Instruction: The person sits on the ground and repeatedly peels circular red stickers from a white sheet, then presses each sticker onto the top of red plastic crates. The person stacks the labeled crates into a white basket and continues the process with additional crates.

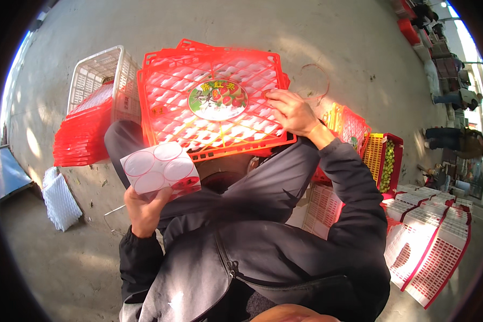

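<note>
My left hand grips a white sheet of round stickers by its lower edge. Several circles on it look blank, and a red label with writing shows at the sheet's lower right. My right hand rests on the right side of a red plastic mesh crate lid, its fingertips touching a small round red sticker. White foam netting shows through the mesh. A large oval fruit label lies at its middle, and a small orange sticker at its left. More red lids lie stacked beneath, above my knees.
At left, red lids lean against a white plastic basket. White foam netting lies on the concrete floor. To my right are a crate of green fruit and strapped white crates. People stand at far right.
</note>
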Demonstrator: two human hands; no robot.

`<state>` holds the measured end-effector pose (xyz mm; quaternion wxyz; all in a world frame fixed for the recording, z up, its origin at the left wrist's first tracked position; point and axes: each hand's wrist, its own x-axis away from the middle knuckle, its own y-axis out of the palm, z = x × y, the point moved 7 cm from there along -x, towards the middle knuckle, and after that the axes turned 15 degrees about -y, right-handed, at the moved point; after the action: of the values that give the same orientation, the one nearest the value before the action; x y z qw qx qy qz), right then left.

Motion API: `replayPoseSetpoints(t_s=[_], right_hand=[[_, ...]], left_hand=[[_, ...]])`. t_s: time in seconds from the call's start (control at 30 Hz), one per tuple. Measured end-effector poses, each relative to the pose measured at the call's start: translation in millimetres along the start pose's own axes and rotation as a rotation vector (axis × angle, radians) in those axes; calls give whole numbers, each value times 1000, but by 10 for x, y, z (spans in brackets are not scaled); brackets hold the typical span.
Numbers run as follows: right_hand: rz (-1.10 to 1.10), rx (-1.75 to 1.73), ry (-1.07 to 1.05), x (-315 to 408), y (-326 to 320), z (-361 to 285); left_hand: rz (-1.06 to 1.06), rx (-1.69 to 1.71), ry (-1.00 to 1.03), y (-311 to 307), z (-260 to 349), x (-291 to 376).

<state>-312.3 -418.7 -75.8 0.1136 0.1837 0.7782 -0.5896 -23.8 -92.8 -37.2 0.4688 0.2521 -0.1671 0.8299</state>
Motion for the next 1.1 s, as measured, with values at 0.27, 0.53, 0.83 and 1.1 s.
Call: replayPoseSetpoints(t_s=[0.27,0.53,0.83,1.1], right_hand=[[262,-318,899,661,260,703],[470,-912,900,541,-117,572],[671,-1285,690,-242,-876,14],[573,-1055,372,-1844,-1959,-340]], left_hand=[[5,5,49,-109,-22,78],[10,37,79,-174,-48,181],[32,194,-10,-477,-120,407],[60,430,-49,-1048,-324,616]])
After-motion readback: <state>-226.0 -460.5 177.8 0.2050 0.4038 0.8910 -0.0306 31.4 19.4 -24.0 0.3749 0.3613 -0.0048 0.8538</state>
